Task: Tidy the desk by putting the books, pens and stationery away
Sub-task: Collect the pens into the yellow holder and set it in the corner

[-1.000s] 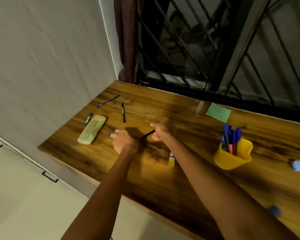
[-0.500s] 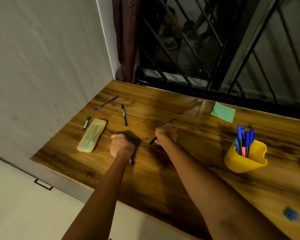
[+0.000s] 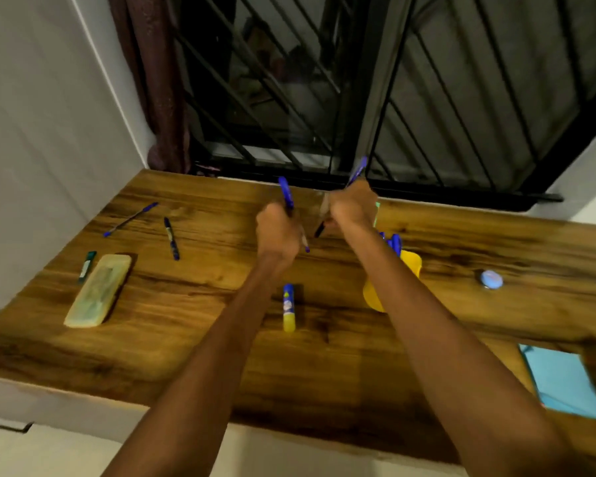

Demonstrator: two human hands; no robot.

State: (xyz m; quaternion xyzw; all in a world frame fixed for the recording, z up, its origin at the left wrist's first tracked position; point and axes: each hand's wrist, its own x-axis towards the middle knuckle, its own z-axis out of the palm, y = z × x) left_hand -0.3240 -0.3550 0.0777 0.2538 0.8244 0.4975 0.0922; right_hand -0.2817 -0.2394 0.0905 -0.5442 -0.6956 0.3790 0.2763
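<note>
Nearest the camera, at the desk's (image 3: pixel 186 366) front right, a light blue book (image 3: pixel 561 383) is lying flat, partly cut off by the frame edge. Just beyond the middle of the wooden top, a glue stick (image 3: pixel 288 308) with a blue cap and yellow body is resting between the two forearms. To the left, a pale yellow-green pencil case (image 3: pixel 98 295) is lying flat with a small green-capped marker (image 3: pixel 86 266) just beside its far left edge. Farther back on that side, a dark pen (image 3: pixel 171 238) and a thin blue pen (image 3: pixel 130 219) are lying apart from each other. On the right, a small round blue object (image 3: pixel 491 279) is sitting alone, while a yellow pen holder (image 3: pixel 406 266), partly hidden behind the right forearm, is holding several blue pens. Above the desk's centre, the left hand (image 3: pixel 277 232) is curling into a fist around a blue pen (image 3: pixel 286 196) that is sticking upward. Beside it, the right hand (image 3: pixel 353 204) is gripping another blue pen (image 3: pixel 358 170), its dark lower end poking out below the fist. Behind everything, a barred window (image 3: pixel 358 80) and a dark curtain (image 3: pixel 152 80) are closing off the far edge.
</note>
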